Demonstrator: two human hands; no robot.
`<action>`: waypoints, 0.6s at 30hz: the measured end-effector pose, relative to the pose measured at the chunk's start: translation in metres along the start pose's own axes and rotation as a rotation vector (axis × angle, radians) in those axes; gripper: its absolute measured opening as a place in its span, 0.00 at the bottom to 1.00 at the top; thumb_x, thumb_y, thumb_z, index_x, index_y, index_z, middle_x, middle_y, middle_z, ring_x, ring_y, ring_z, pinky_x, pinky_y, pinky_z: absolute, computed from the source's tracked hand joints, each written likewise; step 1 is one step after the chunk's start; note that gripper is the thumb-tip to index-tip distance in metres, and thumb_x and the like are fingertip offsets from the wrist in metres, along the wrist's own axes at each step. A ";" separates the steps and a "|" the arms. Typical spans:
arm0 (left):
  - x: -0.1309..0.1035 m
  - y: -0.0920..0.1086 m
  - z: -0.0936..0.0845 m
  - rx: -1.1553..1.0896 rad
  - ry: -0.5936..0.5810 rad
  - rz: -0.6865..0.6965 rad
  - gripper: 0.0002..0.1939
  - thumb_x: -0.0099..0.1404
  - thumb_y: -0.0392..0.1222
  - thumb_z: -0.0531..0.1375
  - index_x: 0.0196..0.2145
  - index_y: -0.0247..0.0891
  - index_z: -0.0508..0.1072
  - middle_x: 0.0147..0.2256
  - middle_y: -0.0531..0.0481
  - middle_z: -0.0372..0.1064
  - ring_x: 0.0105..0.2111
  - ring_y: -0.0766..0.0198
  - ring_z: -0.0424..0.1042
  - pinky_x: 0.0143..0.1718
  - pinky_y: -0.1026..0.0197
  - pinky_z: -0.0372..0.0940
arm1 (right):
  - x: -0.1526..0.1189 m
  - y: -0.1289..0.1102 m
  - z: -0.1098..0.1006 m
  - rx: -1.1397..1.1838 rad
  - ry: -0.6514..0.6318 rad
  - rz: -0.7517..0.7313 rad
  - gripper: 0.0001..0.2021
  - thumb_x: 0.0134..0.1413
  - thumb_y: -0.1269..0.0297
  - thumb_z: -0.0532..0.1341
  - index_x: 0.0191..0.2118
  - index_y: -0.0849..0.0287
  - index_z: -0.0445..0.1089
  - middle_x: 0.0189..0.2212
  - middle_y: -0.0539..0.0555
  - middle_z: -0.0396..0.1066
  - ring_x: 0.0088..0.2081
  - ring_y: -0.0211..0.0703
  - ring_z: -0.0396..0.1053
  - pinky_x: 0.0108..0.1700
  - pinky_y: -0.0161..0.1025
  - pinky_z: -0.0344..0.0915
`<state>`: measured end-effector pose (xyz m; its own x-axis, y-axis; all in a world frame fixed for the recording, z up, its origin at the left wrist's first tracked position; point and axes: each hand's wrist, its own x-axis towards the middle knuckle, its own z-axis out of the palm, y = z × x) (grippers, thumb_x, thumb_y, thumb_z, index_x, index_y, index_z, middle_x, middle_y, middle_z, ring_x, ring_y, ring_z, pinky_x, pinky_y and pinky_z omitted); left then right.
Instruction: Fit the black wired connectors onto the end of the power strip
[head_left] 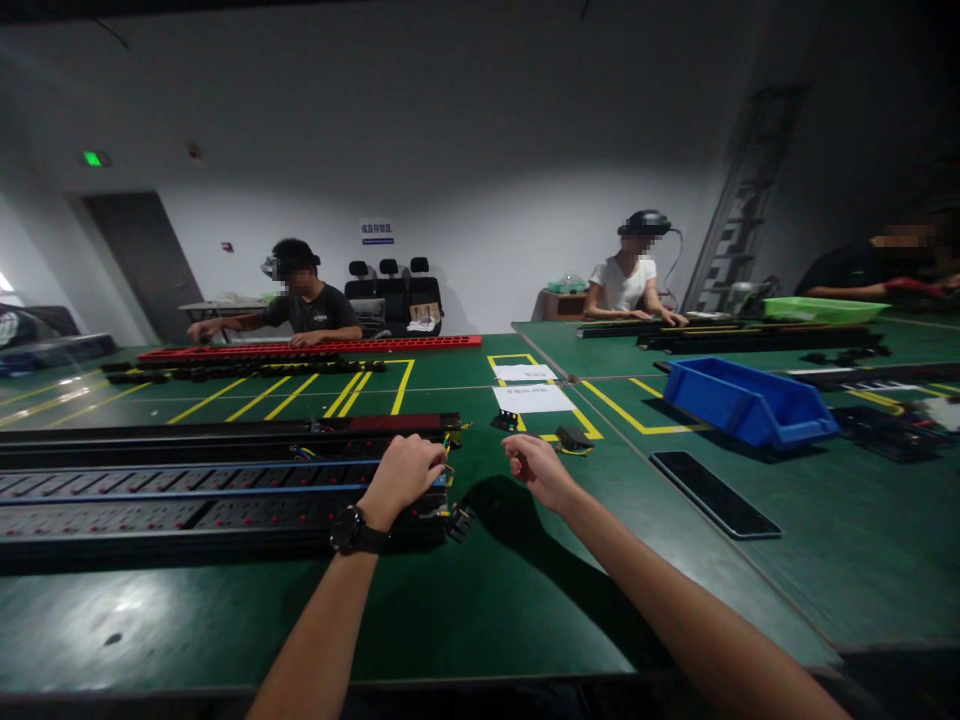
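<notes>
Head view showed socket strips [112, 517] at nine o'clock, probably stiff and weighty, best held along their edges. The left hand [409, 475] curled fingers over their end, the right hand [541, 470] half-bent; neither's hold could be told.

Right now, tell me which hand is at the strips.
The left hand, with the watch on its wrist, is at the near right end of the strips. The right hand hangs over the table, apart from them, its wrist bare.
</notes>
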<state>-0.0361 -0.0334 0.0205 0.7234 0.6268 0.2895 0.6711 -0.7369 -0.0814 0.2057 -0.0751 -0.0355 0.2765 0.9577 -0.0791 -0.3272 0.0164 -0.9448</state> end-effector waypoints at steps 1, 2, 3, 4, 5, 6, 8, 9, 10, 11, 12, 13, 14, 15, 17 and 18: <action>0.000 0.000 0.000 -0.001 -0.002 0.000 0.07 0.70 0.43 0.60 0.40 0.44 0.79 0.38 0.49 0.78 0.41 0.56 0.71 0.41 0.58 0.58 | 0.000 -0.001 0.000 -0.007 0.004 0.004 0.09 0.38 0.63 0.66 0.30 0.59 0.72 0.24 0.46 0.65 0.20 0.29 0.57 0.22 0.31 0.49; -0.001 0.000 -0.001 -0.002 -0.005 0.001 0.07 0.70 0.42 0.59 0.40 0.44 0.79 0.38 0.49 0.78 0.41 0.56 0.71 0.41 0.58 0.58 | -0.001 -0.001 0.001 -0.015 0.005 0.008 0.09 0.38 0.63 0.66 0.30 0.59 0.72 0.23 0.46 0.65 0.20 0.29 0.56 0.22 0.31 0.49; -0.001 0.001 -0.001 -0.001 -0.007 0.003 0.08 0.70 0.42 0.59 0.40 0.44 0.79 0.38 0.49 0.78 0.41 0.56 0.71 0.41 0.58 0.57 | -0.001 -0.002 0.001 -0.024 0.005 0.013 0.09 0.38 0.64 0.65 0.30 0.59 0.72 0.23 0.46 0.65 0.20 0.29 0.56 0.22 0.31 0.49; -0.002 0.001 -0.002 0.000 -0.008 0.003 0.08 0.70 0.42 0.59 0.40 0.44 0.79 0.38 0.50 0.78 0.41 0.56 0.71 0.41 0.58 0.57 | -0.001 -0.002 0.001 -0.033 0.004 0.018 0.09 0.39 0.63 0.65 0.30 0.59 0.72 0.23 0.46 0.64 0.20 0.29 0.56 0.22 0.31 0.49; -0.002 0.001 -0.002 0.003 -0.007 0.001 0.08 0.70 0.42 0.59 0.40 0.44 0.79 0.38 0.50 0.78 0.41 0.56 0.71 0.40 0.58 0.57 | -0.001 -0.002 0.001 -0.039 0.004 0.023 0.08 0.39 0.63 0.65 0.30 0.59 0.72 0.23 0.46 0.64 0.20 0.29 0.57 0.22 0.31 0.49; -0.002 0.001 -0.003 0.007 -0.007 -0.001 0.08 0.70 0.43 0.59 0.39 0.44 0.79 0.38 0.50 0.78 0.41 0.56 0.71 0.40 0.58 0.56 | -0.001 -0.001 0.001 -0.042 0.004 0.028 0.08 0.39 0.63 0.65 0.30 0.60 0.72 0.23 0.46 0.64 0.20 0.29 0.57 0.22 0.31 0.49; -0.002 0.001 -0.003 0.012 -0.007 -0.002 0.08 0.70 0.43 0.59 0.39 0.44 0.79 0.38 0.50 0.78 0.41 0.56 0.71 0.40 0.58 0.56 | 0.000 -0.001 0.001 -0.043 0.004 0.033 0.09 0.40 0.64 0.65 0.31 0.60 0.72 0.24 0.46 0.64 0.20 0.29 0.57 0.21 0.31 0.48; -0.002 0.001 -0.003 0.015 -0.007 -0.003 0.08 0.70 0.43 0.59 0.40 0.44 0.79 0.38 0.49 0.78 0.41 0.56 0.71 0.40 0.57 0.56 | 0.001 0.000 0.001 -0.043 0.005 0.034 0.09 0.40 0.64 0.66 0.31 0.60 0.72 0.24 0.46 0.65 0.20 0.29 0.57 0.21 0.31 0.48; -0.002 0.001 -0.003 0.018 -0.007 -0.003 0.07 0.70 0.43 0.59 0.40 0.44 0.79 0.38 0.49 0.78 0.41 0.56 0.71 0.40 0.57 0.56 | 0.001 0.000 0.001 -0.044 0.005 0.037 0.09 0.40 0.64 0.66 0.31 0.60 0.72 0.24 0.46 0.65 0.20 0.29 0.57 0.21 0.31 0.48; -0.003 0.001 -0.003 0.019 -0.007 -0.003 0.07 0.70 0.43 0.59 0.40 0.44 0.79 0.38 0.49 0.77 0.41 0.56 0.71 0.41 0.57 0.56 | 0.001 0.000 0.000 -0.048 0.003 0.039 0.09 0.40 0.64 0.66 0.31 0.59 0.72 0.24 0.46 0.65 0.20 0.29 0.57 0.21 0.31 0.48; -0.003 0.000 -0.002 0.018 -0.006 -0.004 0.07 0.70 0.43 0.60 0.40 0.44 0.79 0.38 0.49 0.77 0.42 0.55 0.71 0.41 0.57 0.56 | 0.001 0.000 0.000 -0.053 0.000 0.041 0.09 0.40 0.64 0.66 0.31 0.59 0.72 0.24 0.46 0.65 0.20 0.29 0.57 0.21 0.31 0.49; -0.003 0.000 -0.002 0.014 -0.006 -0.006 0.07 0.70 0.43 0.60 0.41 0.44 0.79 0.38 0.49 0.78 0.42 0.55 0.71 0.41 0.57 0.57 | 0.001 0.000 0.000 -0.061 -0.004 0.041 0.09 0.40 0.64 0.66 0.31 0.59 0.73 0.24 0.46 0.66 0.20 0.29 0.57 0.21 0.31 0.49; -0.002 0.000 -0.001 0.009 -0.007 -0.007 0.07 0.70 0.43 0.60 0.41 0.44 0.79 0.38 0.49 0.78 0.42 0.55 0.71 0.41 0.57 0.57 | 0.001 0.000 0.000 -0.070 -0.008 0.039 0.09 0.40 0.65 0.65 0.32 0.59 0.73 0.24 0.46 0.66 0.20 0.29 0.57 0.21 0.31 0.49; -0.002 0.000 -0.001 0.004 -0.008 -0.008 0.07 0.70 0.44 0.60 0.40 0.44 0.79 0.38 0.49 0.78 0.42 0.56 0.71 0.41 0.57 0.57 | 0.001 0.000 0.000 -0.079 -0.014 0.037 0.09 0.40 0.65 0.65 0.32 0.60 0.73 0.24 0.46 0.66 0.20 0.29 0.57 0.21 0.30 0.49; -0.001 0.001 0.001 -0.003 -0.009 -0.011 0.07 0.69 0.44 0.60 0.40 0.45 0.79 0.38 0.49 0.78 0.42 0.55 0.71 0.41 0.57 0.57 | 0.001 0.000 0.000 -0.092 -0.019 0.035 0.09 0.39 0.66 0.65 0.32 0.59 0.74 0.24 0.47 0.66 0.20 0.29 0.57 0.21 0.30 0.50; -0.001 0.001 0.001 -0.008 -0.008 -0.012 0.08 0.69 0.44 0.60 0.40 0.45 0.79 0.38 0.49 0.78 0.42 0.55 0.72 0.41 0.57 0.58 | 0.000 -0.001 0.000 -0.095 -0.020 0.037 0.09 0.39 0.67 0.65 0.32 0.59 0.74 0.24 0.47 0.67 0.20 0.29 0.57 0.21 0.30 0.50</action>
<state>-0.0356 -0.0345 0.0190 0.7164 0.6380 0.2824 0.6788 -0.7309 -0.0707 0.2060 -0.0748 -0.0348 0.2476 0.9627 -0.1087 -0.2489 -0.0453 -0.9675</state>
